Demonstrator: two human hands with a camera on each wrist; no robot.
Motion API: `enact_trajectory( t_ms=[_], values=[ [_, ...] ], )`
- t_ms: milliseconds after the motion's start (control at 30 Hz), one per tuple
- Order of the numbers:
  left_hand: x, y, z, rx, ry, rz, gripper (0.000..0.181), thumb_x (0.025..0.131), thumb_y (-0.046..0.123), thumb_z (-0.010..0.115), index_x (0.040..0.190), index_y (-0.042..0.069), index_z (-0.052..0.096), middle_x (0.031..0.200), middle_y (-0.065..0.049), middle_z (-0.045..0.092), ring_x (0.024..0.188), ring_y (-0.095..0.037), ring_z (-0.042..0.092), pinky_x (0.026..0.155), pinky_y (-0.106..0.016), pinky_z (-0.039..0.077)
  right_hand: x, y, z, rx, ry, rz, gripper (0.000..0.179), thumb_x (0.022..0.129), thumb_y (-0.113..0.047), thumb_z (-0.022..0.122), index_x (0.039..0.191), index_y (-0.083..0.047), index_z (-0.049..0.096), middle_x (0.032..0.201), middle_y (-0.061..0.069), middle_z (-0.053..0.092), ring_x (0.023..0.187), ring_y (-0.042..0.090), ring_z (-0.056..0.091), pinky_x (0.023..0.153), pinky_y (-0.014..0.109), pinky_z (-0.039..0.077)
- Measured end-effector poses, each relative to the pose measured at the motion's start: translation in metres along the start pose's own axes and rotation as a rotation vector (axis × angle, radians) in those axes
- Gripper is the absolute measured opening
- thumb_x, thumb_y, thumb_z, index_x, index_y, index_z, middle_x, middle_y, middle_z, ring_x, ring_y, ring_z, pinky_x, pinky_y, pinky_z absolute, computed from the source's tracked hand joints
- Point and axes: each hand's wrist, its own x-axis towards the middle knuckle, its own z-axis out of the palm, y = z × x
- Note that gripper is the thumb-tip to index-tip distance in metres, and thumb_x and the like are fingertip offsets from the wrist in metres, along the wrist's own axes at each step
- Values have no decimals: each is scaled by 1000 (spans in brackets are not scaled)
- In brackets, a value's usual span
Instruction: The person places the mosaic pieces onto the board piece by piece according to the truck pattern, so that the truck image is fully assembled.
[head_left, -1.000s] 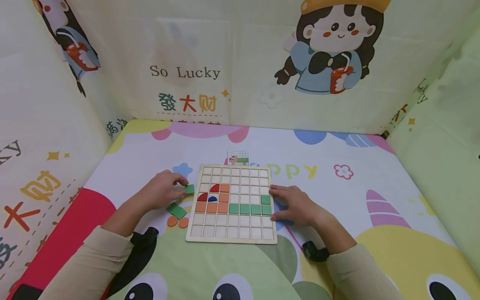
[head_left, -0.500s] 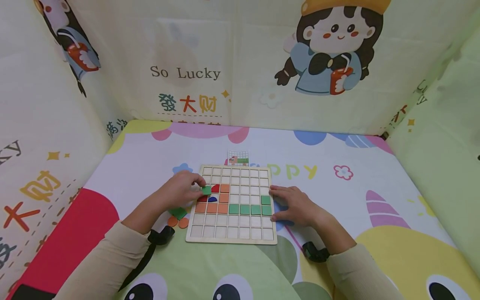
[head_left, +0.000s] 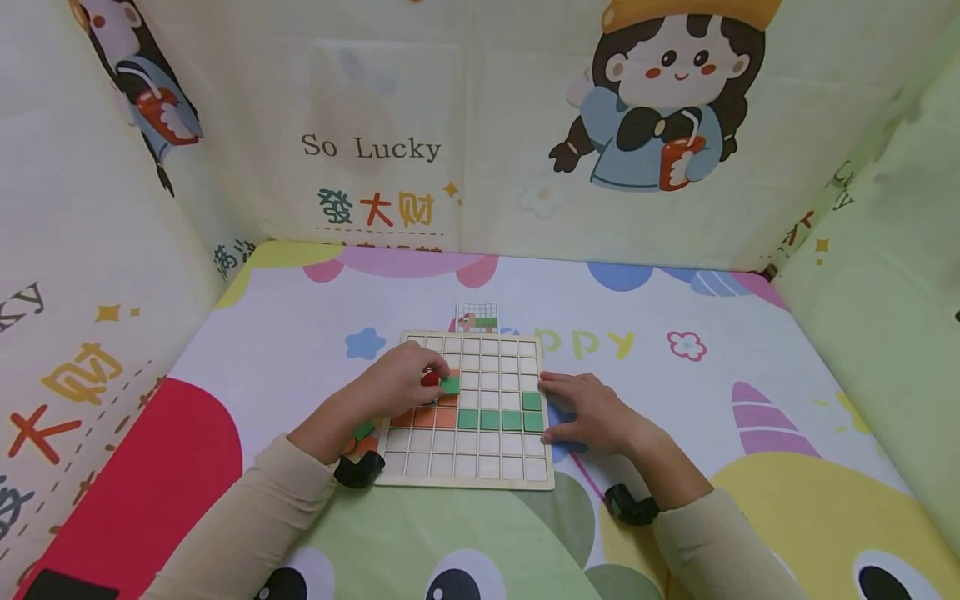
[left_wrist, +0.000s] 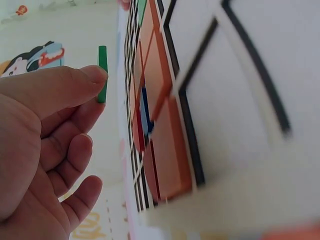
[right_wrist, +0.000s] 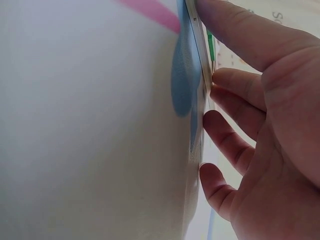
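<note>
My left hand pinches a green square tile between thumb and forefinger, over the left part of a wooden grid board. In the left wrist view the tile stands edge-on, apart from the board's surface. Orange squares and a red piece lie in the cells near this hand, partly hidden by it. A row of green squares continues to the right, with one more above its right end. My right hand rests at the board's right edge, its fingers extended and touching the rim.
A small picture card with a gridded design lies just behind the board. Loose green tiles and orange round pieces lie left of the board, partly behind my left wrist. A printed cloth covers the table.
My left hand has carried the green tile rightward from beside the board to over its left-middle cells. The right hand stays at the board's right edge.
</note>
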Motion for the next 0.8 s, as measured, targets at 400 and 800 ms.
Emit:
enact_trajectory(
  t_ms=[400,800],
  values=[
    [18,22,19,1,-15,33,20,89,17,75,108,10,73,101,4,67,98,-17,53,85,-34,49,-1,0,1,9,-2,4,79,84,-41,80,147,-5,49,156,12,40,134,41,38,102,62,32],
    [29,37,32,52,-16,125,18,90,21,74,106,12,74,102,5,71,104,-20,58,92,-36,47,0,1,0,-2,3,-16,79,84,-43,78,147,-4,50,155,13,41,134,42,39,102,61,33]
  ],
)
